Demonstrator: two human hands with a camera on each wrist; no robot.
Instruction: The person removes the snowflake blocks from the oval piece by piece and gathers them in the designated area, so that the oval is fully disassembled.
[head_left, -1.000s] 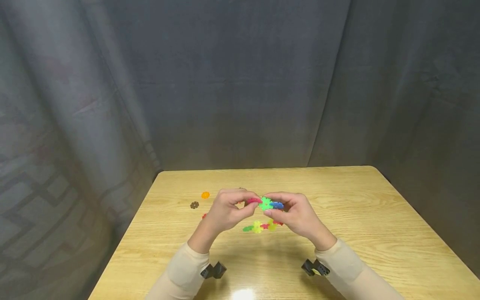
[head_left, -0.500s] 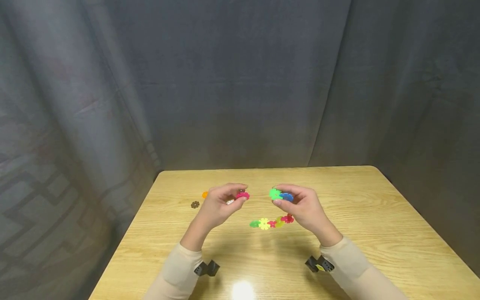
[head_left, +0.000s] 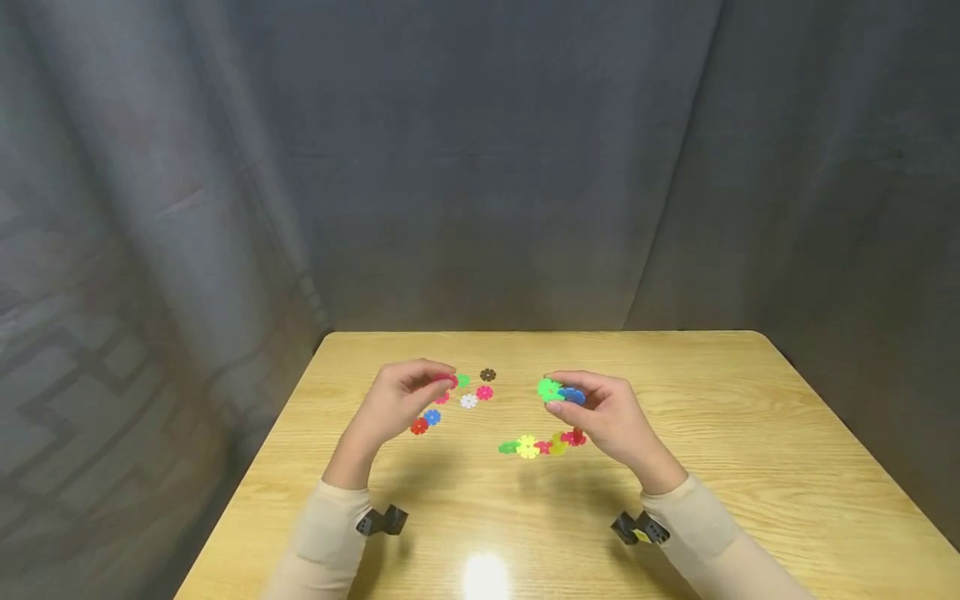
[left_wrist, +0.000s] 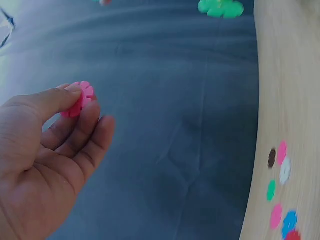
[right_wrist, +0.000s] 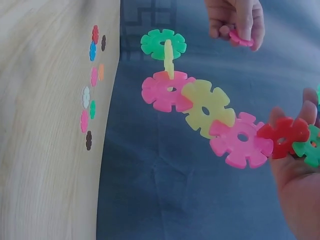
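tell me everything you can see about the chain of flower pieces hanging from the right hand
The chain is a string of flat, notched plastic discs slotted edge to edge: green, a yellow one edge-on, pink, yellow, pink, red, then green at the right hand. It looks glossy and stiff. The hand pinches its upper end, and the rest hangs free in a curve above the table, touching nothing else.

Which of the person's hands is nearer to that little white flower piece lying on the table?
Left. The left hand is just beside the white flower piece; the right hand is farther off, across the table.
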